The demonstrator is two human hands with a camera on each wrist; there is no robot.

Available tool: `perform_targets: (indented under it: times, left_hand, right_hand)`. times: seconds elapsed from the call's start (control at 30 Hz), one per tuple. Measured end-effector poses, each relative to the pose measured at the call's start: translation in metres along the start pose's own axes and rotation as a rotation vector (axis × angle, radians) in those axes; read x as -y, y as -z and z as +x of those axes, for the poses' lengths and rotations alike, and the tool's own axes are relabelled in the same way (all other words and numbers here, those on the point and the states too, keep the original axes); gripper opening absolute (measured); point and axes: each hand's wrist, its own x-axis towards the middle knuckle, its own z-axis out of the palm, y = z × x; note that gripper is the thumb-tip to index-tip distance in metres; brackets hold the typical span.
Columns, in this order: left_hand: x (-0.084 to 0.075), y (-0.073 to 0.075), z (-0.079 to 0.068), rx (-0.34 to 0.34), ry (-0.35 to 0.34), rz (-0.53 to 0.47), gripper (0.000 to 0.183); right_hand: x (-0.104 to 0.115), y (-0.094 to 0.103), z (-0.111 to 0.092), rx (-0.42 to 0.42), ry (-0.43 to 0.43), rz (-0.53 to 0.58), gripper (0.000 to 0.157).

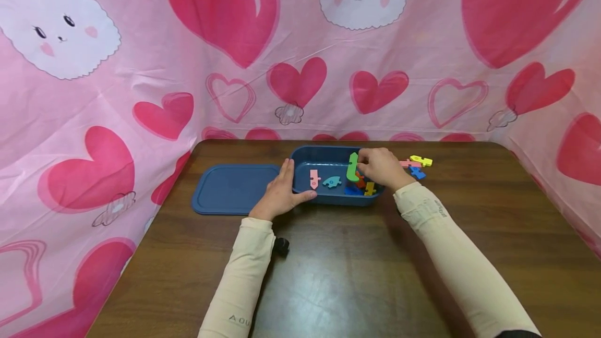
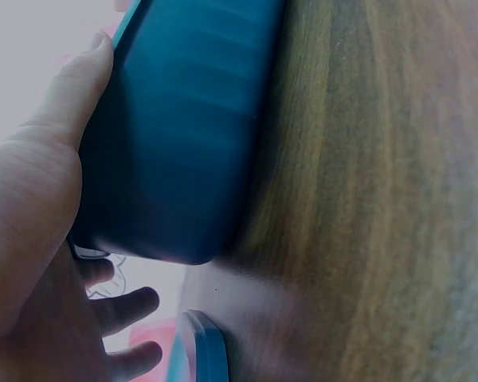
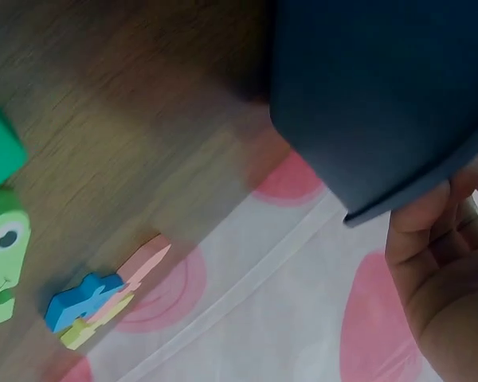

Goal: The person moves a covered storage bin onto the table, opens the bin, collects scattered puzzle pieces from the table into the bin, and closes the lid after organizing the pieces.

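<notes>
A dark blue rectangular box [image 1: 338, 200] stands on the table with several coloured puzzle pieces in it. My left hand [image 1: 280, 192] rests against its left end, thumb along the front rim and fingers straight; the left wrist view shows the thumb [image 2: 76, 87] against the wall. Over the box's right side, my right hand [image 1: 382, 167] pinches a long green puzzle piece [image 1: 352, 167]. Below lie a pink piece [image 1: 314, 179], a teal piece [image 1: 332, 182] and a yellow piece [image 1: 370, 189]. In the right wrist view the fingers [image 3: 422, 215] are partly hidden behind the rim.
Left of the box lies a flat blue lid [image 1: 235, 189]. To the right are a yellow piece [image 1: 421, 160], a pink piece [image 1: 409, 164] and a blue piece [image 1: 417, 172]. A green piece with an eye [image 3: 4, 255] shows in the right wrist view. A heart-patterned cloth [image 1: 305, 40] hangs behind.
</notes>
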Motion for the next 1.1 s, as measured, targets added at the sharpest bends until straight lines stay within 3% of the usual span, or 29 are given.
perform_targets:
  times: [0.2,0.43,0.63,0.73,0.83,1.1]
  left_hand:
    - [0.000,0.000,0.000,-0.009,-0.010,0.001,0.119]
    - [0.001,0.000,0.001,-0.007,-0.003,0.007,0.120]
    - [0.001,-0.001,0.001,-0.007,-0.001,0.009,0.120]
    - [0.000,-0.001,0.001,-0.009,-0.003,0.008,0.119]
    - [0.000,-0.002,0.001,-0.004,-0.006,0.005,0.119]
    - [0.001,-0.002,0.001,-0.017,-0.008,-0.003,0.120]
  right_hand:
    - [0.006,-0.007,0.005,0.052,-0.038,-0.067,0.008]
    - [0.007,-0.017,0.013,0.095,0.000,-0.190,0.006]
    - [0.004,-0.028,0.015,0.117,0.020,-0.215,0.003]
    - [0.005,-0.028,0.014,0.118,0.010,-0.222,0.014]
    - [0.005,-0.022,0.012,0.090,-0.002,-0.219,0.023]
    - [-0.009,0.004,0.000,-0.100,-0.096,-0.089,0.019]
